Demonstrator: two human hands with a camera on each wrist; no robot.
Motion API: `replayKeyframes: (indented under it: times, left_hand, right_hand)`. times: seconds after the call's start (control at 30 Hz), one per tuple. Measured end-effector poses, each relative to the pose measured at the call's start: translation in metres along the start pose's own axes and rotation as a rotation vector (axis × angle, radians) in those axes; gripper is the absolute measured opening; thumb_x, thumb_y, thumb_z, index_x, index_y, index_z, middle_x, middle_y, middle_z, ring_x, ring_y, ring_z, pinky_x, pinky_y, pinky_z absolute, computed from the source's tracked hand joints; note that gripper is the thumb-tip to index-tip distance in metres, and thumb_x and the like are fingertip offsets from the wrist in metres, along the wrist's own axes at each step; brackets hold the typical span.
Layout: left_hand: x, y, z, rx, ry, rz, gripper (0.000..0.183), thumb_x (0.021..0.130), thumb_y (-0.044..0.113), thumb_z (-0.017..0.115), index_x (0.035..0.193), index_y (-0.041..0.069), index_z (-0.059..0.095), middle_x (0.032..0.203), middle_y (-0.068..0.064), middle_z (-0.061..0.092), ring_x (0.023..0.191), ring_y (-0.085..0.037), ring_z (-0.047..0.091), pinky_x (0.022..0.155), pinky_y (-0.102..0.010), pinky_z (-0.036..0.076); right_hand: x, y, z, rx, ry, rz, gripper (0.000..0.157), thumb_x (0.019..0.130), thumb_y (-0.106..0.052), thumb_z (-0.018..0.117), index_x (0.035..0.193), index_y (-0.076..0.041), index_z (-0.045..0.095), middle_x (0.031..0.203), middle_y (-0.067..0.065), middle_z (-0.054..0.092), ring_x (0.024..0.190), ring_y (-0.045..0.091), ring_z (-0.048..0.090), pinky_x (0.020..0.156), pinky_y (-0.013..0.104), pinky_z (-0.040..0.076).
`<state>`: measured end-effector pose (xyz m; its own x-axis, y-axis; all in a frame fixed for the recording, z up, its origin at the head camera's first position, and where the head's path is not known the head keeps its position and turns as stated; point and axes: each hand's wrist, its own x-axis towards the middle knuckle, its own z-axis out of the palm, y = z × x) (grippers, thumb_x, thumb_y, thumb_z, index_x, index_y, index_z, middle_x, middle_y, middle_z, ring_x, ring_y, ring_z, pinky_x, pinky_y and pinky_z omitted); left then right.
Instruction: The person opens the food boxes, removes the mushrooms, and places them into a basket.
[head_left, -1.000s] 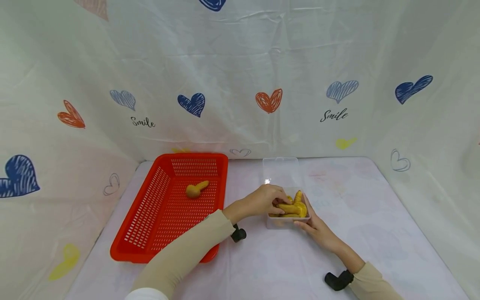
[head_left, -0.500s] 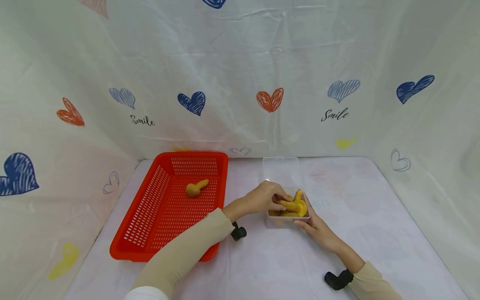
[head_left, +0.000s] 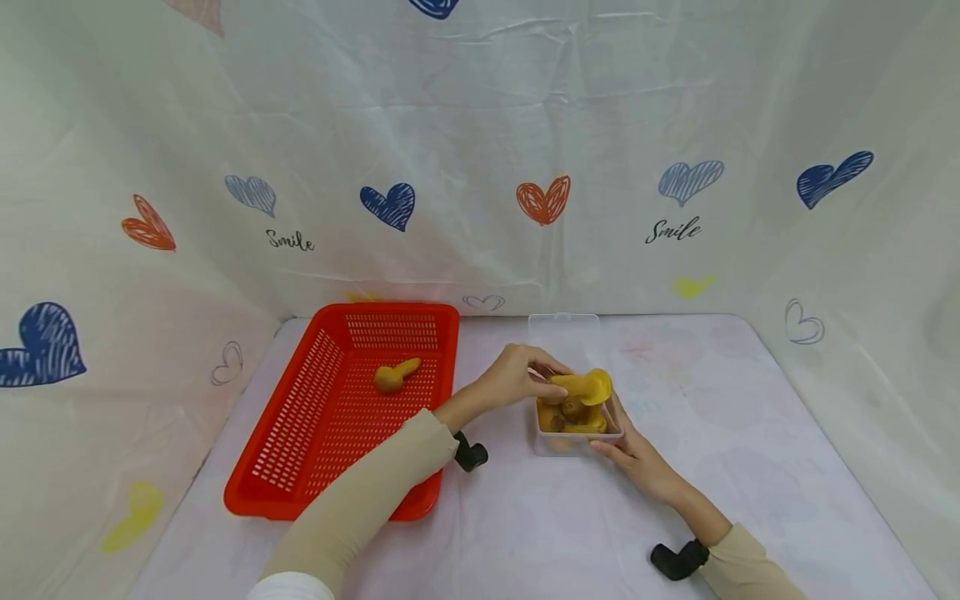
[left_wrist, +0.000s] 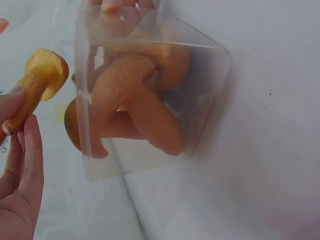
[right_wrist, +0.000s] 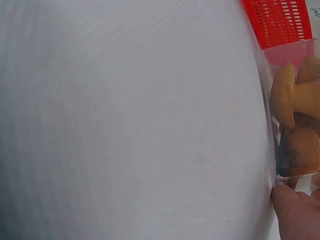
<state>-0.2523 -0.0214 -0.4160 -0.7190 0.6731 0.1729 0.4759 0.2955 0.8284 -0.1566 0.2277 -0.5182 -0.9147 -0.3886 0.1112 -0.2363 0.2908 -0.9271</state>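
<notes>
Between thumb and fingers my left hand (head_left: 517,377) pinches a yellow mushroom (head_left: 591,386), held just above a clear plastic box (head_left: 566,447). In the left wrist view the pinched mushroom (left_wrist: 46,75) shows its stem in the fingers and its cap free. Several more mushrooms (left_wrist: 145,107) lie piled inside the box, seen through its wall. My right hand (head_left: 636,462) holds the box at its right side, thumb at the front corner and fingers along the side. Only part of that hand (right_wrist: 295,210) shows in the right wrist view.
To the left stands a red perforated basket (head_left: 337,442) with one brownish-yellow mushroom (head_left: 389,379) in it. The box's clear lid (head_left: 562,332) is swung back behind it. A white cloth (head_left: 540,533) covers the table, and a heart-printed curtain (head_left: 465,250) hangs at the back.
My left hand has lifted the yellow mushroom up off the pile, uncovering other mushrooms in the box. My right hand has kept its place on the box.
</notes>
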Motion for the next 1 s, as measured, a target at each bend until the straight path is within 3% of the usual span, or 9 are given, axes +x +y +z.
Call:
replayKeyframes:
  times: [0.13, 0.37, 0.83, 1.0]
  left_hand:
    - [0.0, 0.003, -0.006, -0.021, 0.036, -0.016, 0.03, 0.081, 0.012, 0.084, 0.11, 0.008, 0.078, 0.106, -0.002, 0.074, 0.088, -0.01, 0.067, 0.077, -0.02, 0.057]
    - [-0.007, 0.01, -0.024, -0.077, 0.098, -0.042, 0.028, 0.081, 0.013, 0.085, 0.107, 0.008, 0.078, 0.103, 0.0, 0.074, 0.089, -0.012, 0.068, 0.077, -0.024, 0.058]
    - [-0.036, 0.015, -0.079, -0.109, 0.257, -0.039, 0.029, 0.082, 0.012, 0.084, 0.11, 0.006, 0.077, 0.104, -0.005, 0.071, 0.092, -0.022, 0.068, 0.081, -0.032, 0.059]
    - [-0.052, 0.014, -0.098, -0.1, 0.309, -0.079, 0.032, 0.083, 0.013, 0.083, 0.114, 0.007, 0.076, 0.107, -0.003, 0.071, 0.095, -0.021, 0.067, 0.082, -0.031, 0.058]
  right_hand:
    - [0.001, 0.0, 0.0, 0.034, -0.01, -0.021, 0.092, 0.103, -0.01, 0.056, 0.158, -0.034, -0.014, 0.164, 0.015, -0.013, 0.144, 0.052, 0.003, 0.099, 0.014, 0.038]
    - [0.001, 0.0, 0.001, 0.06, -0.017, -0.048, 0.092, 0.102, -0.004, 0.056, 0.159, -0.018, -0.015, 0.163, 0.018, -0.015, 0.144, 0.053, 0.0, 0.099, 0.014, 0.039]
    - [0.001, 0.002, 0.001, 0.07, -0.013, -0.053, 0.093, 0.101, -0.001, 0.056, 0.159, -0.019, -0.014, 0.163, 0.017, -0.015, 0.144, 0.053, 0.0, 0.097, 0.016, 0.043]
    - [0.001, 0.002, 0.001, 0.062, -0.011, -0.051, 0.093, 0.1, -0.002, 0.057, 0.159, -0.017, -0.014, 0.163, 0.019, -0.014, 0.143, 0.054, 0.002, 0.096, 0.015, 0.043]
